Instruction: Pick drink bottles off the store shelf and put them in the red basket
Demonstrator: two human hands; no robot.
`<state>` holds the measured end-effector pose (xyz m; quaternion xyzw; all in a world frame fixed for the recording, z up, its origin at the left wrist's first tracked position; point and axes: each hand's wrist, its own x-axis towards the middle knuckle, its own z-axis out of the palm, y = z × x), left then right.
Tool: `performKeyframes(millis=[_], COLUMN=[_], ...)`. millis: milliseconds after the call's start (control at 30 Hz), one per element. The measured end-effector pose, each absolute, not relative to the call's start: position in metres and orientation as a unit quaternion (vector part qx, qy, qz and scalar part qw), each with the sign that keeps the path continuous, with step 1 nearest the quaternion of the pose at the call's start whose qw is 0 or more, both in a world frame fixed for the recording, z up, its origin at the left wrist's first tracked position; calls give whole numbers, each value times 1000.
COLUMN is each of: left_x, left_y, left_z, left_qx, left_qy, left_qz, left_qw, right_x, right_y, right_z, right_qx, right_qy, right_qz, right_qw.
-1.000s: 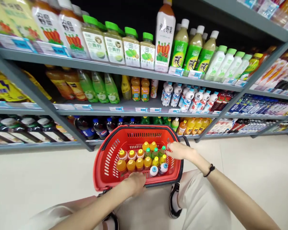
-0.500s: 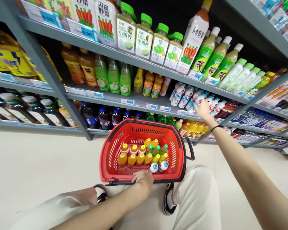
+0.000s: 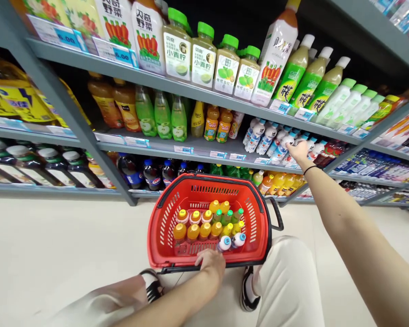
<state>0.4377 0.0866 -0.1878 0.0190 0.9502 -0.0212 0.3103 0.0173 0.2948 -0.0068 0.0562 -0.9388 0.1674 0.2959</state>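
Observation:
A red shopping basket stands on the floor in front of my knees. It holds several small bottles with yellow, orange, green and blue caps. My left hand grips the basket's near rim, fingers curled over it. My right hand reaches up to the middle shelf and closes on a white bottle with a blue and red label in a row of similar bottles. A black band circles my right wrist.
Grey shelves carry juice bottles above, green and orange drinks in the middle, dark cola bottles below. A grey upright slants at the left. Pale floor lies left of the basket. My shoes flank it.
My right hand left the basket and rose to the white bottles on the middle shelf. The left hand stayed on the rim. The view tilted up and shifted slightly.

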Motion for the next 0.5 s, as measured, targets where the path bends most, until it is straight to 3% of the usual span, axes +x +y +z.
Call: performKeyframes(millis=[100, 500], left_x=[436, 420], left_y=[87, 98], left_z=[-186, -209], left_qx=[26, 43], left_qy=[948, 937], left_qz=[-23, 4], left_qw=[317, 346], right_x=[16, -4], right_y=[290, 187], right_z=[-7, -4], right_qx=[32, 236], right_qy=[-933, -920], right_qz=[163, 131], right_qw=[319, 284])
